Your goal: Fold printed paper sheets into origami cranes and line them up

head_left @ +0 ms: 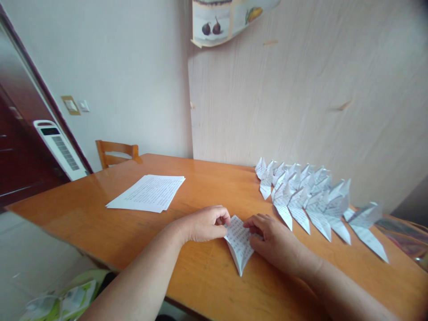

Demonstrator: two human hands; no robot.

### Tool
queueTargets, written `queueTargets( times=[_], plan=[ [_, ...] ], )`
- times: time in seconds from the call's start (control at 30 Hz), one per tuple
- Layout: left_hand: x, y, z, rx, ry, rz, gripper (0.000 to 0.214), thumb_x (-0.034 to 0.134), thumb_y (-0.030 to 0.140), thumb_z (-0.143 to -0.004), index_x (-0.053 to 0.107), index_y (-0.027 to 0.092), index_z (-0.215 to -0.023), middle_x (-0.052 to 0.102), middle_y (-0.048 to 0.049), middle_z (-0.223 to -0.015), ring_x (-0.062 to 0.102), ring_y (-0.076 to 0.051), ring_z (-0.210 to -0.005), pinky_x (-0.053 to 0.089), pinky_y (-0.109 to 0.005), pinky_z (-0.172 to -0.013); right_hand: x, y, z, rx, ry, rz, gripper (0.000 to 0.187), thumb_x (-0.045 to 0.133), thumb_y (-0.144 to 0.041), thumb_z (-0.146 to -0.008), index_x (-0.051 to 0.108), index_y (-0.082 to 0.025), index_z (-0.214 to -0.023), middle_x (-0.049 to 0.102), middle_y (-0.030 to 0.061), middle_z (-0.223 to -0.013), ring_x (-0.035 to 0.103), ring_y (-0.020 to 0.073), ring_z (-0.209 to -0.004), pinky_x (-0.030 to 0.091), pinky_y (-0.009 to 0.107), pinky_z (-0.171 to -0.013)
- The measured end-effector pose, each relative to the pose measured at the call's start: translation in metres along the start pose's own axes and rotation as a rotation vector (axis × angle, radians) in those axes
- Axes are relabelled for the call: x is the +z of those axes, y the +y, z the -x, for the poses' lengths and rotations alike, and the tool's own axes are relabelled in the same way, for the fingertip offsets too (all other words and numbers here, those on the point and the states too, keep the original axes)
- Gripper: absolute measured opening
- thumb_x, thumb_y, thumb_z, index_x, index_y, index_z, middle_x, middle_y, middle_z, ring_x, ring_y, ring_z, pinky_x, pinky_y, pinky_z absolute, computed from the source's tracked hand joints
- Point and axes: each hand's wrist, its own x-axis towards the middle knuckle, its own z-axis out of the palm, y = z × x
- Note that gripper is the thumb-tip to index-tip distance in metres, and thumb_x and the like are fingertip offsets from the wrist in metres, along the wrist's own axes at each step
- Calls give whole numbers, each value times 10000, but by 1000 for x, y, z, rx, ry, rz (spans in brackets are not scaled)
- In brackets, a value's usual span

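Between my hands, near the front of the table, a folded sheet of printed paper (240, 243) comes to a point towards me. Its layers gape slightly along the left lower edge. My left hand (211, 225) pinches its upper left edge between thumb and fingers. With fingers bent, my right hand (270, 238) grips the paper's right edge. Beyond my right hand stand several folded paper shapes (316, 200) in rows, made of similar printed paper with raised pointed flaps.
A stack of printed sheets (149, 192) lies on the wooden table (214, 183) to the left. Behind the table's far left corner is a wooden chair (117, 151). A wall closes off the far side. A green bin (80, 285) sits below the near left edge.
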Motion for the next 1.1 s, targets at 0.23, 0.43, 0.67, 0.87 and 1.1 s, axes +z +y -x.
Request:
queueTargets(
  times=[0.23, 0.43, 0.67, 0.87, 1.1],
  plan=[
    [-7, 4, 6, 30, -22, -40, 317, 602, 172, -733, 648, 219, -1043, 630, -26, -1049, 603, -187, -940, 482, -295, -835, -4, -2, 2, -46, -49, 32, 313, 567, -113, -778, 701, -239, -1032, 657, 37, -906, 575, 203, -860, 401, 304, -747],
    [-10, 2, 6, 82, -52, -100, 354, 621, 158, -721, 657, 235, -1065, 614, -20, -1075, 600, -190, -959, 476, -287, -846, -6, 0, 3, -74, -71, 15, 315, 567, -107, -792, 694, -263, -1034, 638, 21, -906, 570, 194, -856, 398, 289, -729],
    [-9, -2, 6, 117, -54, -119, 388, 625, 142, -722, 672, 242, -1094, 609, -21, -1101, 590, -187, -969, 464, -281, -873, -11, 1, 3, -125, -106, 5, 327, 551, -85, -798, 713, -272, -1013, 630, 24, -925, 567, 188, -858, 409, 296, -753],
    [-8, -4, 5, 116, -66, -117, 404, 622, 124, -713, 684, 242, -1095, 602, -22, -1108, 589, -182, -956, 464, -277, -870, -13, 2, 6, -143, -122, 4, 371, 553, -59, -784, 717, -278, -1035, 631, 22, -941, 566, 183, -853, 414, 295, -748],
    [-9, -1, 5, 91, -79, -133, 381, 616, 137, -720, 682, 245, -1079, 589, -17, -1097, 586, -172, -928, 464, -263, -823, -18, -1, 8, -154, -174, -11, 338, 603, -116, -796, 708, -273, -1076, 626, 38, -994, 568, 191, -894, 424, 307, -774]
  ],
)
